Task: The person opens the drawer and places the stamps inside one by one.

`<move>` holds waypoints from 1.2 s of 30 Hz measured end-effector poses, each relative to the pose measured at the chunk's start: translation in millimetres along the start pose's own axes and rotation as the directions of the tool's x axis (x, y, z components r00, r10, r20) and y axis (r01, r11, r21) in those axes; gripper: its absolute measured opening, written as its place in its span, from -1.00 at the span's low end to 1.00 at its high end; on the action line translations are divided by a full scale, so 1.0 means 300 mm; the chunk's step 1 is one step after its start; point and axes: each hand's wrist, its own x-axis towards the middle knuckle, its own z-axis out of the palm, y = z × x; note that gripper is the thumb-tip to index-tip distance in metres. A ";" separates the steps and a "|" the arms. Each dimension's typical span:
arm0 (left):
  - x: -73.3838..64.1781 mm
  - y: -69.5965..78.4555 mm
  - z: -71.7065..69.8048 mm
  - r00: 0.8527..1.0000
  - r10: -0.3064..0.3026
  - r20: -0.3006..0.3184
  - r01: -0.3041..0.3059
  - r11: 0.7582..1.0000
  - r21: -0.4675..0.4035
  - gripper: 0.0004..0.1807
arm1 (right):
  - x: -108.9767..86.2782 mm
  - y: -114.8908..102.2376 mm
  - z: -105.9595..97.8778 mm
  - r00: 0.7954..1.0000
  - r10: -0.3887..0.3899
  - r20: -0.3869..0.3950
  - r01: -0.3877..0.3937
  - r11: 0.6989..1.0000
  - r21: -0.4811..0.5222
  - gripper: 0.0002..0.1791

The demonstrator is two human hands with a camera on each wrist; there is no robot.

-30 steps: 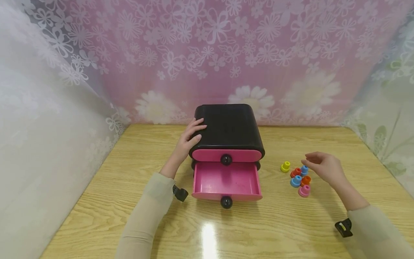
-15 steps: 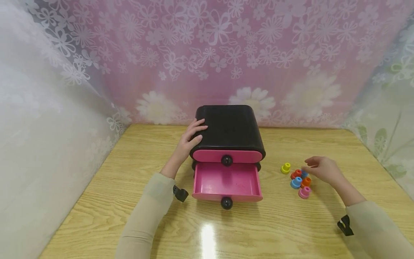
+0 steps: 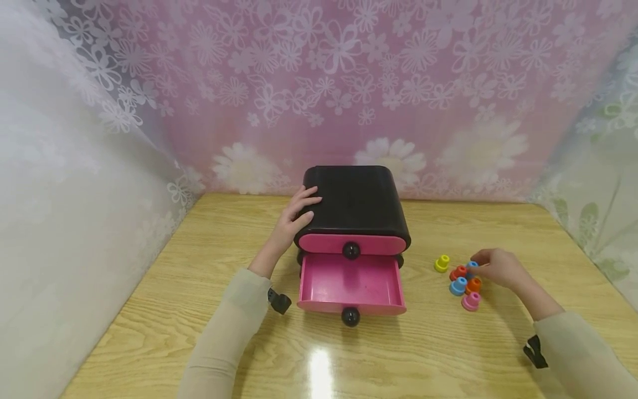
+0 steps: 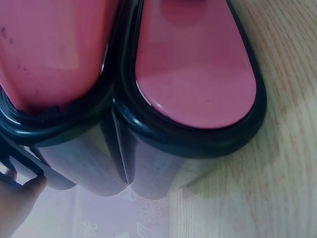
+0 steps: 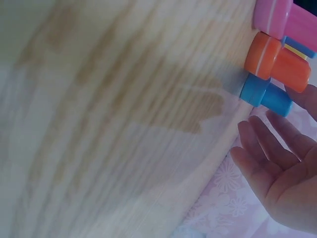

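Note:
My left hand (image 3: pixel 294 215) rests over the top left edge of a black mini drawer cabinet (image 3: pixel 356 199), fingers spread on its lid. Below the pink top drawer front, a pink drawer (image 3: pixel 351 280) is pulled out, its inside bare. At the right, my right hand (image 3: pixel 500 269) reaches down to a small blue stepped peg (image 3: pixel 472 268). In the right wrist view, thumb and forefinger lie on either side of that blue peg's (image 5: pixel 267 96) narrow end, while the other fingers (image 5: pixel 255 171) are loosely bent.
Round the blue peg stand a red peg (image 3: pixel 458 273), another blue peg (image 3: pixel 458 286), an orange peg (image 3: pixel 474 285) and a pink peg (image 3: pixel 471 301). A yellow peg (image 3: pixel 441 263) stands slightly apart, nearer the cabinet. Flowered cloth (image 3: pixel 299 100) hangs behind the wooden table (image 3: pixel 423 354).
My right hand has come down and its fingertips have moved in around the far blue peg. The left hand keeps its place on the cabinet; the whole view has shifted slightly.

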 end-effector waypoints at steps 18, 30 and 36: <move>-0.002 0.004 0.000 1.000 -0.003 0.004 0.003 1.000 -0.004 -0.63 | -0.038 -0.022 -0.035 0.992 -0.024 -0.122 0.026 1.000 0.011 -0.60; -0.012 -0.052 -0.005 1.000 0.012 -0.012 -0.012 1.000 -0.008 -0.55 | -0.129 -0.187 -0.057 0.949 -0.123 -0.289 0.141 0.989 0.043 -0.59; -0.008 -0.097 -0.011 1.000 0.011 0.000 -0.011 1.000 -0.020 -0.56 | -0.180 -0.301 -0.049 0.917 -0.189 -0.351 0.232 0.969 0.085 -0.68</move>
